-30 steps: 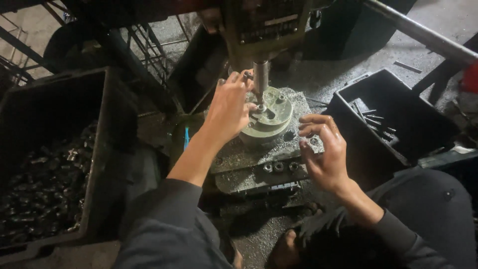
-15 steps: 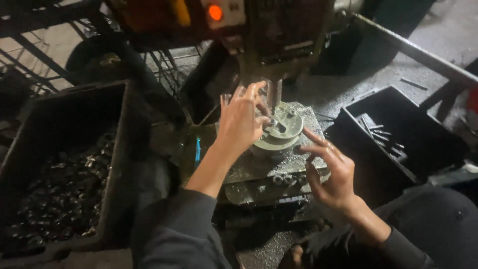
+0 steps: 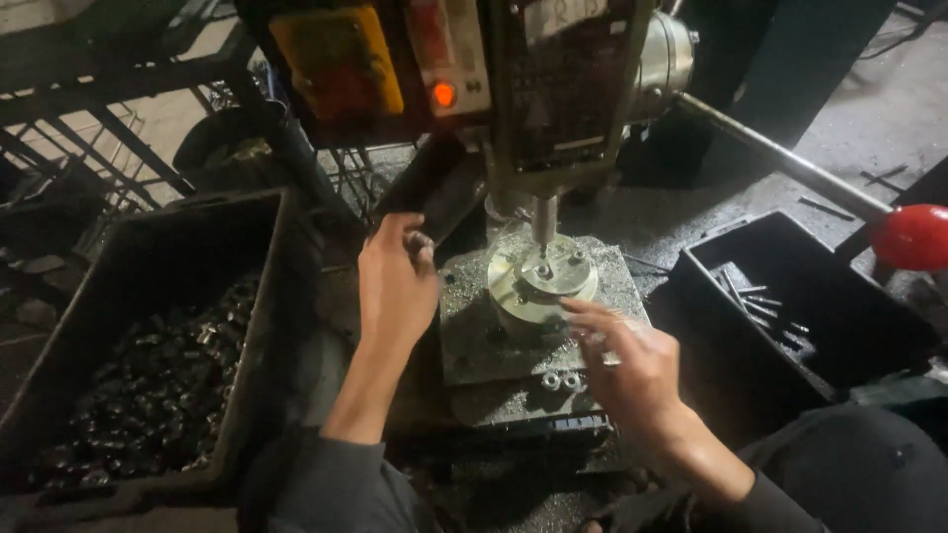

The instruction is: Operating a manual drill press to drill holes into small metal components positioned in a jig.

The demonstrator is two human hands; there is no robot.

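My left hand (image 3: 395, 281) hovers at the left edge of the drill press table (image 3: 474, 345), fingers curled together. I see nothing between them. My right hand (image 3: 632, 370) is blurred, just right of and below the round metal fixture (image 3: 538, 291). Its fingers reach toward the fixture, and the blur hides whether they pinch a small piece. The drill spindle (image 3: 543, 222) stands over the fixture's centre. Two small metal nuts (image 3: 551, 380) lie on the table's front edge.
A black bin (image 3: 59, 395) of several small metal parts stands at the left. Another black bin (image 3: 859, 336) with thin metal rods (image 3: 765, 306) sits at the right. The press's feed lever with a red knob (image 3: 913, 237) sticks out at the right. An orange lamp (image 3: 443, 95) glows on the machine head.
My left hand has come off the fixture and moved left, with its fingers closed. My right hand has moved in toward the fixture. The view has tilted up toward the machine head.
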